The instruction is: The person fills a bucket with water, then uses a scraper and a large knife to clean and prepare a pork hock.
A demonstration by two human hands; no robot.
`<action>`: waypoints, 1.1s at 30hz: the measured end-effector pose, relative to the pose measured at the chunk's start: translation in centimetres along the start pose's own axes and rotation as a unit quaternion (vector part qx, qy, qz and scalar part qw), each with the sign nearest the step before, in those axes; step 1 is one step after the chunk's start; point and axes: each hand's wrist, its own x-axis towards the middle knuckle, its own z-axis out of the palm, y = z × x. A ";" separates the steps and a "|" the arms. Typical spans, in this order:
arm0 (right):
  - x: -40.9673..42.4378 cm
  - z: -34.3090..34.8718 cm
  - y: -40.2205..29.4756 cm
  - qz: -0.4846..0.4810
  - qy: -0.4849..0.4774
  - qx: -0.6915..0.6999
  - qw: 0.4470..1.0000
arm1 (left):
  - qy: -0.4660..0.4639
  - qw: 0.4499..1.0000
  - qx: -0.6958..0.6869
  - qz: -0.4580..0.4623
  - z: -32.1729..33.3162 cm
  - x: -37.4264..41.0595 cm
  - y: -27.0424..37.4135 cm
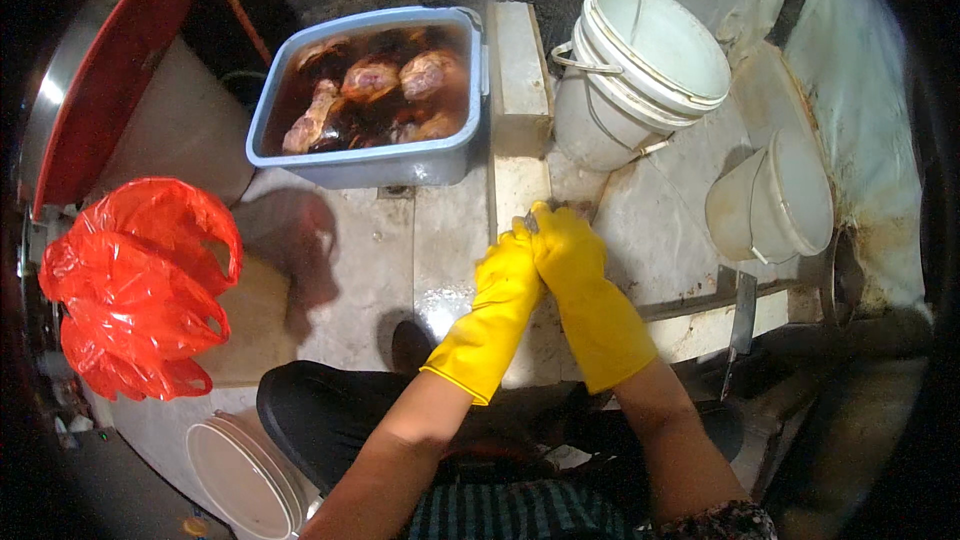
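Observation:
My left hand (508, 259) and my right hand (568, 244), both in long yellow rubber gloves, are pressed together before me with the fingers curled. Between them shows a bit of a small grey thing (532, 223); the gloves hide most of it, and its kind cannot be told. Just beyond the hands runs a narrow white ledge (519, 184). Ahead and to the left stands a blue plastic tub (360, 172), with pieces of raw meat (371, 81) lying in dark reddish liquid.
Water runs into stacked white buckets (600, 116) ahead right. A smaller white bucket (739, 202) tilts beyond a flat metal blade (743, 313). At left are a red plastic bag (142, 292) and a large red basin (112, 82). A round pale container (240, 480) stands lower left.

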 end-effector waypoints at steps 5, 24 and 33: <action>4.9 4.9 6.1 -0.022 0.143 0.026 0.989 | 0.031 0.998 0.001 0.058 -0.9 -1.4 1.6; 6.9 3.4 9.6 0.056 0.276 0.024 0.959 | -0.005 0.999 -0.014 0.041 -2.6 -1.8 1.6; 5.5 4.7 8.5 0.083 0.173 -0.059 0.980 | -0.023 0.999 -0.008 0.046 -2.5 -1.5 0.9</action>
